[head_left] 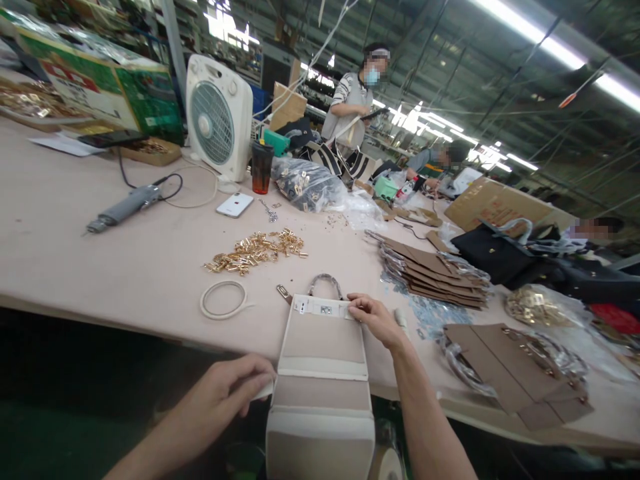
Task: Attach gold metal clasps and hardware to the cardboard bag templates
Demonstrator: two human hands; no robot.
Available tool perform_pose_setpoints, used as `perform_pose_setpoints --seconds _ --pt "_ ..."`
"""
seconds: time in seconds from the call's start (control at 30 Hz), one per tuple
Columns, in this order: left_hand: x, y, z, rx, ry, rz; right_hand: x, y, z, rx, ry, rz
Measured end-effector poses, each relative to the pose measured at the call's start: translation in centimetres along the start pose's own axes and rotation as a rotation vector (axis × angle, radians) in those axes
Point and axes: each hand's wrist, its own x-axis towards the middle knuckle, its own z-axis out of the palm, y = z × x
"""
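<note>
Handbag | left fingers pinching pale strip | right fingers gripping handbag's top corner | plastic bag: gold fittings inside

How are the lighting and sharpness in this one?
All in the head view: ceiling tubes glare white at upper right; deep shadow below the table at left; roof dim and soft; right hand and bag read more clearly.

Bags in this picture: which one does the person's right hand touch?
The pale bag: the right hand touches its top edge. The brown bags and black bags are farther right, away from that hand.
</note>
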Motion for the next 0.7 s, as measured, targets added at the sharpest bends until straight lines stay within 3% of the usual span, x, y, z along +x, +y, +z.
perform_pose_setpoints --seconds 0.2,0.33,0.53,0.7 --pt "-0.2 -0.3 -0.2 -0.037 0.013 -0.027 0.2 0.5 0.6 -0.021 0.015 -0.027" --pt "-0.2 -1.3 -0.5 -0.043 0.105 -0.034 0.0 1.1 0.9 -0.041 0.041 -0.069" --pt "0.0 -3.4 -1.1 -0.109 0.187 -0.042 0.1 1.5 1.6 0.055 0.065 -0.011" --pt "0.1 -3.1 -1.1 -0.128 0.223 -0.089 0.8 1.6 2.3 0.026 0.175 0.028"
